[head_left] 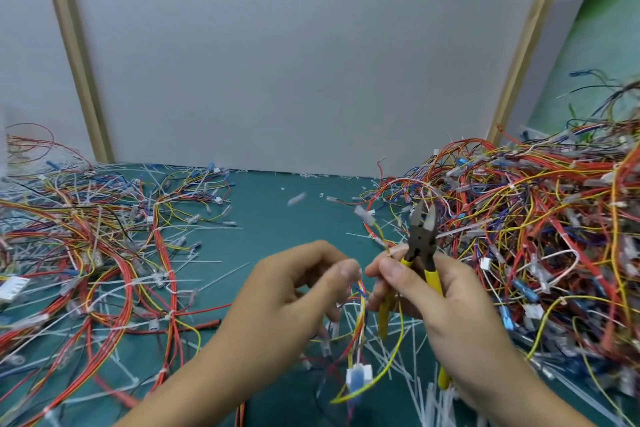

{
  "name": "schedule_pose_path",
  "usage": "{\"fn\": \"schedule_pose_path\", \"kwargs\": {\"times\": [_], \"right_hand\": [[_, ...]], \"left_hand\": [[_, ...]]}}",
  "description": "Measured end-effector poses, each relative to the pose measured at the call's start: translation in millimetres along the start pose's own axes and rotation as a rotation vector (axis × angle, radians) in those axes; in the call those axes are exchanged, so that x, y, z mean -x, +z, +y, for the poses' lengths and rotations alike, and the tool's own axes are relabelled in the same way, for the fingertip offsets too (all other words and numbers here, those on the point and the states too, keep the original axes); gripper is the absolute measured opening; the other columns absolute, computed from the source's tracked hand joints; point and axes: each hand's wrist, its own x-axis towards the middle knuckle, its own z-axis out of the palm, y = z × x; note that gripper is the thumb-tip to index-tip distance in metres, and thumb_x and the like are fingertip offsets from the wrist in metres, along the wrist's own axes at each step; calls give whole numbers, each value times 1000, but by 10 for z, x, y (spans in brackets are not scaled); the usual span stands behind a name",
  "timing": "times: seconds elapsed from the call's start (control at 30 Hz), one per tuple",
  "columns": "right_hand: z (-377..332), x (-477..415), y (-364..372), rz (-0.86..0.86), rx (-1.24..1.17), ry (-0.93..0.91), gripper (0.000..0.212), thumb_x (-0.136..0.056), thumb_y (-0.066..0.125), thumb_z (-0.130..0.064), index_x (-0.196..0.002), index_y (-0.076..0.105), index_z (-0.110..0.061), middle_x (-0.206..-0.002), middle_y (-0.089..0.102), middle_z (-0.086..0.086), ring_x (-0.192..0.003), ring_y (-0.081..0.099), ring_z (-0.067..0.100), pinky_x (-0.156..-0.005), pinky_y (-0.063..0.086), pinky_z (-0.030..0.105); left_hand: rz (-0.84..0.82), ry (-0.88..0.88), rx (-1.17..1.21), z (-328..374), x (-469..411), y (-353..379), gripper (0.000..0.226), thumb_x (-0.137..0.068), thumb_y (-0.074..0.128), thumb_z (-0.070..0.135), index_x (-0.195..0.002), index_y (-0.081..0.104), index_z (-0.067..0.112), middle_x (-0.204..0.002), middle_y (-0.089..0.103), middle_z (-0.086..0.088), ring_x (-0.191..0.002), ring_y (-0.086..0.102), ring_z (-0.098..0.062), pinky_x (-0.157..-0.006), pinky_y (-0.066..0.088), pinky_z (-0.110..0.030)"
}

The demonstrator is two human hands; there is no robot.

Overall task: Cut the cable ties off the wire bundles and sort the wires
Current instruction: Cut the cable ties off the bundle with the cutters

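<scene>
Gripping yellow-handled cutters (423, 236), the right hand (446, 308) meets the left hand (294, 291), which pinches a wire bundle (360, 319) hanging between them above the table (277, 229). A tall wire heap (540, 236) crowds the right, a flatter wire spread (90, 253) the left, cut ties (436, 402) nearest.

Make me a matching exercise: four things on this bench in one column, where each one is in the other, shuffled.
1. diagonal cutters
2. small wire bundle
3. tall wire heap
4. flat spread of wires

A. left side of the table
B. gripped in right hand
C. right side of the table
D. pinched by left hand, white connector dangling

Pairs: 1-B, 2-D, 3-C, 4-A.
</scene>
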Motion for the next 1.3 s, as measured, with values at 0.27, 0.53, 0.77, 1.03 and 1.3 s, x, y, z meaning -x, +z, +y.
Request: {"fn": "schedule_pose_path", "kwargs": {"times": [0.27,0.53,0.77,1.03,1.3], "right_hand": [[-15,56,92,-224,38,36,18,-88,64,-38,-96,77,-32,-74,71,7,-71,66,17,-76,57,40],[-27,32,29,-9,56,-70,15,-83,69,-36,-81,72,-21,-74,67,15,-76,66,37,-82,57,49],[-11,61,68,76,71,-109,14,-81,74,-29,-76,70,-17,-71,66,12,-70,65,31,-74,57,41],[29,44,64,114,51,-82,30,-75,70,-44,-80,68,-14,-66,64,15,-64,66,31,-72,58,53],[-36,21,18,87,56,-4,40,-71,67,-54,-81,69,-16,-67,65,9,-65,68,27,-73,60,49]], "left_hand": [[-11,-25,240,37,-29,16,15,-78,78,24,-88,80,12,-86,77,-3,-74,70,-7,-66,50,-12],[79,23,-80,-8,-6,1,29,-79,66,53,-84,70,25,-70,67,7,-65,57,-10,-61,46,-25],[22,-19,19,-11,3,32,27,-77,68,46,-86,72,21,-75,70,-3,-67,61,-14,-64,51,-38],[-8,-133,429,9,-31,95,21,-82,76,6,-93,63,-7,-81,68,-25,-74,74,-33,-65,58,-29],[90,-91,486,65,-63,31,21,-74,80,8,-93,71,9,-78,70,-11,-74,75,-32,-65,57,-25]]}}
